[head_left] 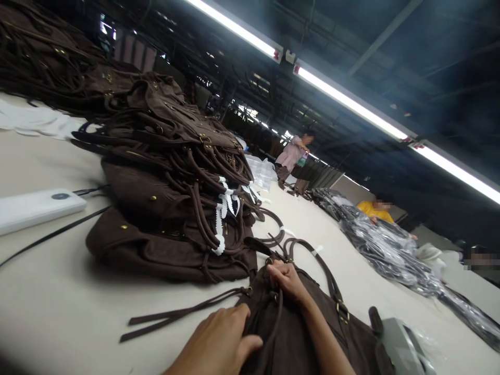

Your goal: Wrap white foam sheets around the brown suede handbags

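A dark brown handbag with brass-coloured fittings lies on the table in front of me. My left hand is at its near left side, thumb resting on the fabric and the other fingers bent over the edge, their tips hidden. Higher up, my right hand is closed in a pinch at the bag's gathered top, beside a brass eyelet. A thin cord hangs below that hand. Two loose strap ends stick out left across the table. The bag's handle, with a white wrap, arches to the right.
Stacked brown bags rise at the left, some handles wrapped in white strips. A white device with a black cable lies farther left. A grey-green object stands right of my bag. Plastic-wrapped goods line the right; two people work beyond.
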Tool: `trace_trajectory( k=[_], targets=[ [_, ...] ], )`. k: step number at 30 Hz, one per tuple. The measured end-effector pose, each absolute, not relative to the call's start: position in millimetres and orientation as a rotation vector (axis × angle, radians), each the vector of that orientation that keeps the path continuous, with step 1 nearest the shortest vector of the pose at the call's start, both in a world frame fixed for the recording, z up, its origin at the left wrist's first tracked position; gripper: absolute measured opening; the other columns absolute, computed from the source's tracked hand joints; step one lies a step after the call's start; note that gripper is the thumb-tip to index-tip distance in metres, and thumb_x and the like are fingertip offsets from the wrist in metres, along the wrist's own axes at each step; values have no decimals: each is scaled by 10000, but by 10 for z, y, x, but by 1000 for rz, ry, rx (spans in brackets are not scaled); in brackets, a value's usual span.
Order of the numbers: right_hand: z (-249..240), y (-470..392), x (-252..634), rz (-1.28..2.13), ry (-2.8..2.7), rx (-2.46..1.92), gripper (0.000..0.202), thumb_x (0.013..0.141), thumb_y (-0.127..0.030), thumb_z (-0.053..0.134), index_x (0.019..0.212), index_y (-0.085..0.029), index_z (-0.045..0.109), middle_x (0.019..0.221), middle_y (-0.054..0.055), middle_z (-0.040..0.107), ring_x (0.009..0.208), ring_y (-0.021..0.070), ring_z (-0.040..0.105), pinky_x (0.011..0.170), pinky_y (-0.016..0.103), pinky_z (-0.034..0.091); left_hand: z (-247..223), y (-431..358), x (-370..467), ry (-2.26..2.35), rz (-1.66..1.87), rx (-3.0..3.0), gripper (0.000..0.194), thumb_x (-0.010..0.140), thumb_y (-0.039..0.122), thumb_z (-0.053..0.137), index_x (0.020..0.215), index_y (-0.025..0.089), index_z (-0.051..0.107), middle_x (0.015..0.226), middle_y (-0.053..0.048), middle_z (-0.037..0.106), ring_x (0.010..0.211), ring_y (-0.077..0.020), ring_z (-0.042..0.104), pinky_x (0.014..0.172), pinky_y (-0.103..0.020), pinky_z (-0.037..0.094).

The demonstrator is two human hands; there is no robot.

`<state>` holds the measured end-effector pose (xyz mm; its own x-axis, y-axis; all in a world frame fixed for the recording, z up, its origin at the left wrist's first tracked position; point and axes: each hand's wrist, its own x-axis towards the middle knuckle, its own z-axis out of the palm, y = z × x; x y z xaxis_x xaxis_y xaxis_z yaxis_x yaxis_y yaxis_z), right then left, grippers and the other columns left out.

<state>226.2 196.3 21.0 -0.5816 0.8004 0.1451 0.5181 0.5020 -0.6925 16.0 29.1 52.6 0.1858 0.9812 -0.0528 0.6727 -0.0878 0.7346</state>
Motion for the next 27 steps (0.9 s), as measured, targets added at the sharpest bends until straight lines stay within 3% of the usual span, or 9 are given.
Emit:
trace_trajectory(
  k=[2,5,8,10,13,16,19,23,27],
  targets=[
    [274,1940,2280,948,-2283,-1050,603,924,-537,425,487,-184,646,539,42,580,661,164,506,752,332,400,668,416,146,1445,460,1788,158,757,328,636,867,225,684,853,-48,708,865,-254,657,701,-301,451],
    [369,1917,2359,1120,-2242,-990,524,907,-503,431,623,-186,736,686,73,687,756,194,578,832,360,429,705,511,177,1362,346,1805,241,679,342,673,872,197,682,899,-74,685,895,-285,626,737,-338,442],
    [403,1931,2493,1284,-2177,-910,453,872,-479,452,718,-189,765,855,92,738,911,230,628,968,404,406,586,552,198,1298,338,1820,232,626,242,646,853,193,656,950,-55,643,890,-243,599,716,-300,425],
    [415,1960,2605,1355,-2135,-846,382,833,-472,518,779,-198,778,950,94,742,1000,249,631,1078,436,312,488,573,198,1268,336,1772,182,597,173,591,776,199,616,866,-16,618,820,-196,585,649,-256,395],
    [481,1993,2753,1470,-2149,-787,297,755,-445,666,911,-218,778,1080,94,716,1122,277,592,1135,472,211,412,634,189,1184,431,1617,106,654,168,497,754,200,513,700,27,569,667,-140,548,564,-227,352],
    [597,1981,2788,1557,-2275,-837,418,695,-418,766,1076,-248,730,1233,87,649,1265,286,485,1119,478,253,483,797,114,1126,529,1359,100,754,168,360,808,200,439,589,60,495,454,-95,452,453,-204,305],
    [644,1953,2696,1486,-2380,-888,433,688,-430,787,1082,-264,726,1223,72,654,1256,266,485,1099,448,302,665,1051,-107,1280,703,1271,187,776,164,311,882,181,464,577,78,433,373,-71,338,404,-197,224],
    [536,1968,2532,1292,-2396,-894,340,748,-519,714,917,-230,773,1044,75,712,1066,240,575,996,410,394,856,1175,-439,1546,922,1522,195,783,246,415,880,164,564,721,6,550,643,-137,540,625,-258,419],
    [521,1955,2436,1066,-2494,-1030,380,801,-566,637,900,-222,765,900,65,694,955,223,564,930,399,411,813,726,-298,1800,1252,1856,276,870,386,415,922,206,618,1033,-74,631,1020,-240,576,919,-377,423]
  ],
)
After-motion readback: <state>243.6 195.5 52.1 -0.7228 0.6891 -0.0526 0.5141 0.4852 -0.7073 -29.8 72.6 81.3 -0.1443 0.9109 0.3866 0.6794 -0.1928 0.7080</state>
